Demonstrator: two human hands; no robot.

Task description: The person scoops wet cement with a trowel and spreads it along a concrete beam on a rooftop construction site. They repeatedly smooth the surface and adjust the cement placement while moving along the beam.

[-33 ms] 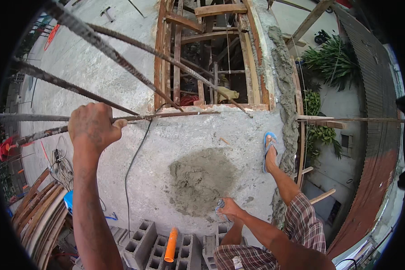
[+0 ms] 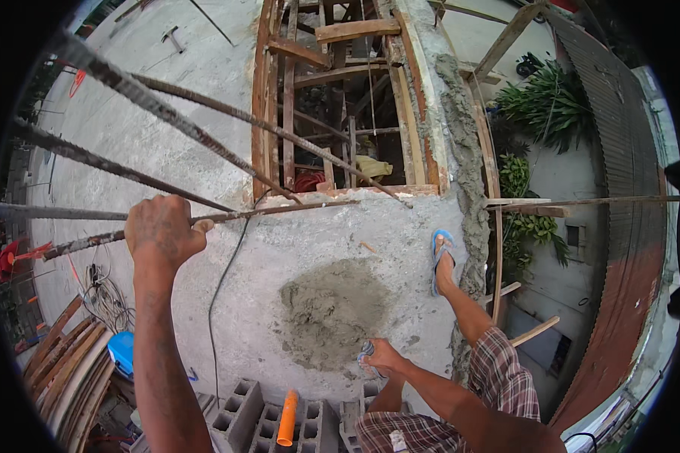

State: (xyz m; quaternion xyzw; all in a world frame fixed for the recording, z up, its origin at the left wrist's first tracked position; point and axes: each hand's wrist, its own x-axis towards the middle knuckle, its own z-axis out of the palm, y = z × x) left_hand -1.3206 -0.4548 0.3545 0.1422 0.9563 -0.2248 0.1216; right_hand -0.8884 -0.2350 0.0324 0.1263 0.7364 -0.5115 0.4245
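Note:
My left hand point(image 2: 165, 232) is closed round a rusty rebar point(image 2: 279, 210), its thumb lying along the bar. Other slanting rebars point(image 2: 181, 109) rise beyond and beside it. Lower down, my right hand point(image 2: 381, 356) hangs just above my left foot in a blue flip-flop point(image 2: 364, 352). The fingers of that hand curve downward out of sight, so whether it holds anything is hidden. Right beside it, a round patch of wet grey mortar point(image 2: 329, 313) lies on the concrete slab point(image 2: 242, 302). My right foot stands in another blue flip-flop point(image 2: 440, 260) near the slab's edge.
Ahead is a timber-framed opening point(image 2: 340, 98) with a drop below. The slab's right edge point(image 2: 468, 136) falls away to a lower yard. Hollow blocks point(image 2: 238, 408) and an orange pipe point(image 2: 287, 419) sit near me. A black cable point(image 2: 219, 291) crosses the slab; a hammer point(image 2: 174, 39) lies far left.
The view has shifted slightly, so the slab and opening sit a little lower and further left. My left hand keeps its grip on the rebar; my right hand stays by the left foot.

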